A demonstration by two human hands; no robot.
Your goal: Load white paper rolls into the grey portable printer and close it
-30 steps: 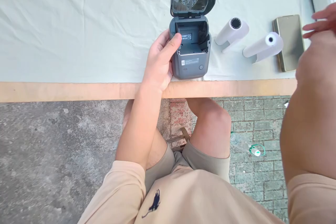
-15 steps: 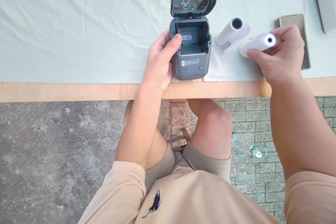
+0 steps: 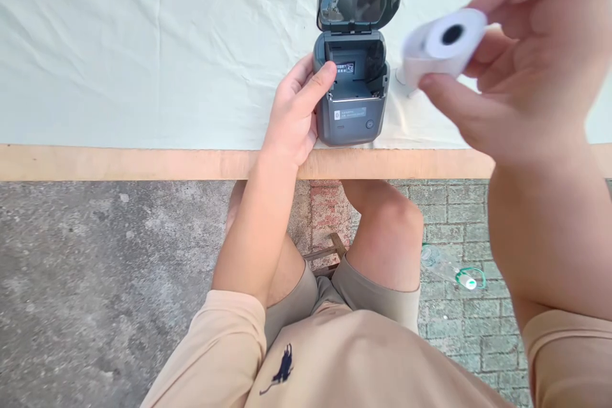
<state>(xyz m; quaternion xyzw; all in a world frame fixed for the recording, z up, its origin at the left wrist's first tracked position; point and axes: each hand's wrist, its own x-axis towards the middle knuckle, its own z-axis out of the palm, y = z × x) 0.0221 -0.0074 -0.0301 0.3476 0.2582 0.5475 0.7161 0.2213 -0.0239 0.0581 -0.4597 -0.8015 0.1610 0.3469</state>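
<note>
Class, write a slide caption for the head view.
Left hand steadies an open grey printer; right hand holds a paper roll.

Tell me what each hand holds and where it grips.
The right hand holds a white paper roll around its curved side, lifted above the table. The left hand grips the open grey printer by its left side.

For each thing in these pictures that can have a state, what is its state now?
Printer: lid up, paper bay showing, no roll visible inside.
Paper roll: lifted off the table, blurred, core hole facing the camera.
Left hand: gripping the printer's left side.
Right hand: closed on the paper roll.
Plastic bottle: lying on the paving.
</note>
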